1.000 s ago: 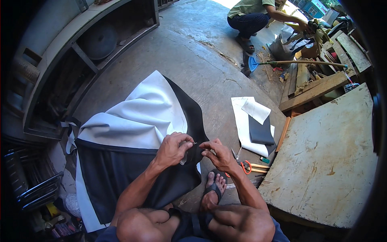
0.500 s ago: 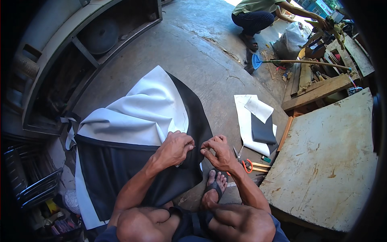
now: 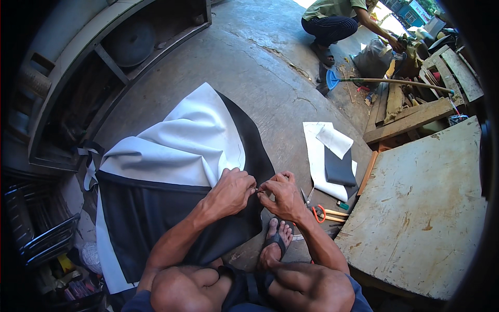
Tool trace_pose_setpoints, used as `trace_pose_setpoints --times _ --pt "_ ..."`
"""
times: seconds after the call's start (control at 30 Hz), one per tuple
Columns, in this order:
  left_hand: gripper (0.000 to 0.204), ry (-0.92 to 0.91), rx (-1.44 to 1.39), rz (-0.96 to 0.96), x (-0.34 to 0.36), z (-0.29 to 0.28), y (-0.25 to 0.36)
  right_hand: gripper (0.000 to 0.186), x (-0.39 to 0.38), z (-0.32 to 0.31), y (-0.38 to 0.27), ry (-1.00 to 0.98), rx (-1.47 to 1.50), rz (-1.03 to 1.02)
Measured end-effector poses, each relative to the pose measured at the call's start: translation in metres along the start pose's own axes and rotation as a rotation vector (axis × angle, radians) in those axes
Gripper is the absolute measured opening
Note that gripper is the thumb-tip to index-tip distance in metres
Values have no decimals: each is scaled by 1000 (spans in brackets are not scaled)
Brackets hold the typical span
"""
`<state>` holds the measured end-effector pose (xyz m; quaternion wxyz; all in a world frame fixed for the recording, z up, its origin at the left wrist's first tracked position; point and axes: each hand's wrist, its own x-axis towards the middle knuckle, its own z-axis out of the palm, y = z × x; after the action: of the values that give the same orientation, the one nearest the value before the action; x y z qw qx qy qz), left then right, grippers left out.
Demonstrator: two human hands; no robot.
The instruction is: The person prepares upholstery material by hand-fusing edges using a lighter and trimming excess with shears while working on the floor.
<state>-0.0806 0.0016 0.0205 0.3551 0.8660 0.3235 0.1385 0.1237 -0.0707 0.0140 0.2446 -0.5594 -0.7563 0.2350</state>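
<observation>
My left hand (image 3: 232, 190) and my right hand (image 3: 281, 195) meet in front of me, fingertips pinched and nearly touching. A thin, small thing shows between them, too small to name. Under and beside my hands spreads a large sheet of black leather-like material (image 3: 156, 218), its white backing (image 3: 182, 135) folded over at the far side. Right of my right hand lie scissors with orange handles (image 3: 319, 214), partly hidden by my forearm. Beyond them, smaller white pieces (image 3: 315, 156) and a folded black piece (image 3: 339, 169) rest on the floor.
A worn pale board (image 3: 416, 208) stands at the right. Behind it are wood scraps (image 3: 410, 112) and a blue rake (image 3: 332, 79). Another person (image 3: 332, 23) squats at the far right, reaching into a pile. A metal-framed cabinet (image 3: 117, 67) stands at the left, above stacked metal frames (image 3: 49, 242).
My left hand has moved slightly right, so my fingertips now come together. The other person's arm has lowered toward the bag and pile.
</observation>
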Motion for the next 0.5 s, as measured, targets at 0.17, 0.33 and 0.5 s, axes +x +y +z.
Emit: trace_pose_setpoints --times 0.17,0.33,0.5 --pt "8 -10 40 12 0 1 2 18 0 1 1 -31 -8 24" --pt "9 -9 80 34 1 2 7 18 -2 0 4 -35 -5 17" --pt "10 -17 95 45 1 2 7 16 -3 0 3 -47 30 29"
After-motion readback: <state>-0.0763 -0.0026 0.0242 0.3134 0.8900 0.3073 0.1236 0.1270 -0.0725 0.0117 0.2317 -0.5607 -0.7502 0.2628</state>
